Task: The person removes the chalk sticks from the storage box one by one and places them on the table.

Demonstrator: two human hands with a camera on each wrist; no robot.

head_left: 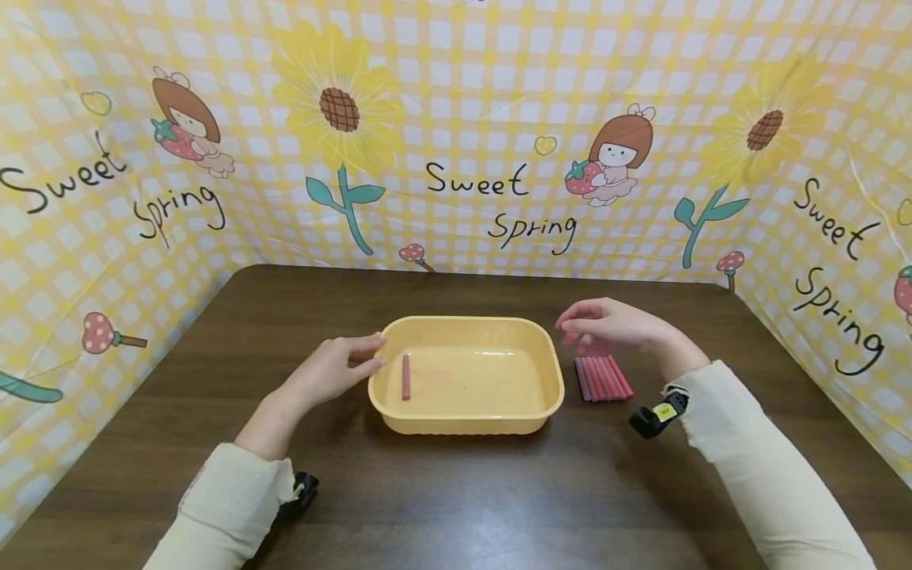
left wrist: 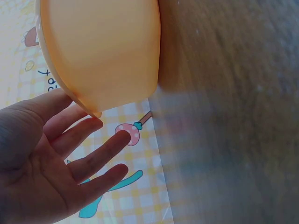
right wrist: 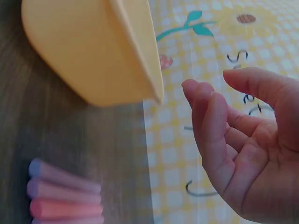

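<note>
A pale yellow plastic basin [head_left: 466,416] stands on the table with one short pink stick [head_left: 406,378] lying inside, near its left end. At the basin's left rim is my left hand [head_left: 331,370], its thumb and fingertips touching the edge. The other fingers of the left hand [left wrist: 60,154] spread loosely below the rim in the left wrist view. My right hand [head_left: 606,323] hovers past the basin's right end, fingers loosely bent and holding nothing. Just in front of it lies a row of several pink and red sticks [head_left: 602,378], round and chalk-like in the right wrist view.
The dark wooden table [head_left: 456,499] carries the basin and the sticks. A yellow checked cloth [head_left: 456,103] with flowers and printed words hangs around the back and sides. Black wrist cameras sit on both sleeves.
</note>
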